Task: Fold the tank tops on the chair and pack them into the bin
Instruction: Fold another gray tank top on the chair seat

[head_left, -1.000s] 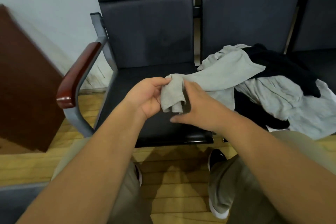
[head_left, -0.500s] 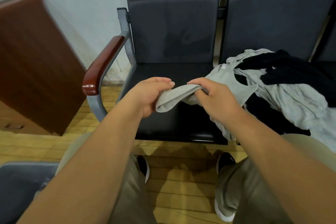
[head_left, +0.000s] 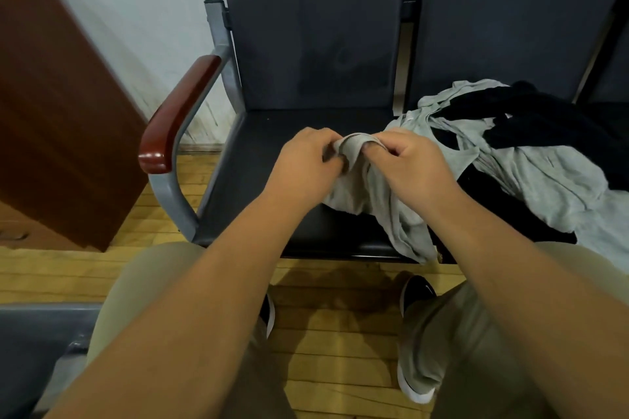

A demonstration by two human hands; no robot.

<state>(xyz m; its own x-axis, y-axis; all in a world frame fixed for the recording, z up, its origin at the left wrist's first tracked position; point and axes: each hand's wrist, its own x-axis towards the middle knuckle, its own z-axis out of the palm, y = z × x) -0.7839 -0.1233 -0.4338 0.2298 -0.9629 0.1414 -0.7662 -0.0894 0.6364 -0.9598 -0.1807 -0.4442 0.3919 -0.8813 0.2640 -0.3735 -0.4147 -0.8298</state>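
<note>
Pinching the bunched edge of a grey top, both hands were found close together above the seat. The left hand had its fingers curled round the cloth from one side. The right hand had thumb and fingers nipped on the same gathered edge from the other side, and the two hands were almost touching. In my judgement, this hold was meant to find a hem or strap so the garment could be drawn out flat.

The rest of the top hung from the hands, lay across the front of the seat and trailed over its front edge. It was not yet folded. Just beside it, on the next seat, lay the pile of grey and black tops, tangled, with the held top running up against it. The dark part of the near seat to the left of the hands looked a likely folding surface.

Beyond it stood the red-brown armrest and, well apart, a brown cabinet. A grey shape at the lower left, beside the person's knee, may have been the bin. That could not be confirmed, and its inside was out of view.
</note>
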